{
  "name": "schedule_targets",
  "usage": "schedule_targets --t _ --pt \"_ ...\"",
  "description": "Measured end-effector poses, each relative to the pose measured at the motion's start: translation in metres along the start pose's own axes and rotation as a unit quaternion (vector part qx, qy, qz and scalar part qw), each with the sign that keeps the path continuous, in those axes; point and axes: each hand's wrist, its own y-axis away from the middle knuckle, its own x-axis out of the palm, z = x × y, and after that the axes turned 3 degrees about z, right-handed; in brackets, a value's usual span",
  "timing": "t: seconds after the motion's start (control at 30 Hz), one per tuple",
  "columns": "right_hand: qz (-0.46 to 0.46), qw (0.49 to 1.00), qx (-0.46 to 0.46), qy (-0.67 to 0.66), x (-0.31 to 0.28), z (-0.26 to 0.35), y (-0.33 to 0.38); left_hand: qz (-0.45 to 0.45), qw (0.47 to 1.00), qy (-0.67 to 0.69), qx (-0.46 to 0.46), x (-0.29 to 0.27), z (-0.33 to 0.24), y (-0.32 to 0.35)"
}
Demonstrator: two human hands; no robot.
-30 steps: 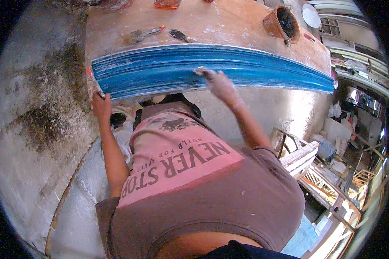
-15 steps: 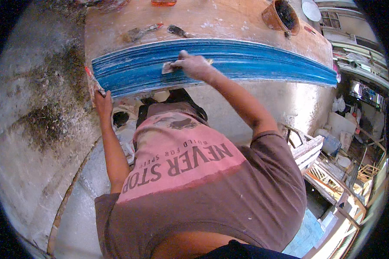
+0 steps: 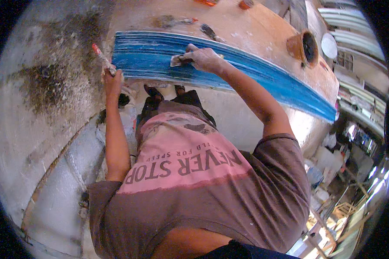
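My right hand (image 3: 205, 59) presses a small pale pad (image 3: 176, 61) flat against the blue streaked band (image 3: 255, 77) that runs along the side of a big orange-brown curved panel (image 3: 250, 30). My left hand (image 3: 112, 82) is down at the band's left end, closed on the handle of a thin red-tipped tool (image 3: 101, 56) that points up and left. Both arms reach forward over my pink and brown shirt.
A round opening (image 3: 307, 45) sits in the panel at the upper right, and small dark tools (image 3: 209, 31) lie on its top. Stained grey concrete floor (image 3: 39, 99) spreads to the left. Wooden frames and clutter (image 3: 345, 207) fill the lower right.
My right hand has slid the pad leftward along the blue band, from mid-band toward its left end. The view has tilted. The left hand stays at the band's left end.
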Motion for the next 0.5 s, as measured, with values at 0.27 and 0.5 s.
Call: schedule_targets --t 0.27,0.5 --pt "0.033 0.998 -0.06 0.005 -0.01 -0.014 -0.005 -0.047 0.99 0.125 -0.052 -0.022 -0.029 0.057" --pt "-0.065 0.979 -0.188 0.032 -0.01 0.103 -0.187 -0.061 0.974 0.203 -0.079 -0.02 -0.071 0.073"
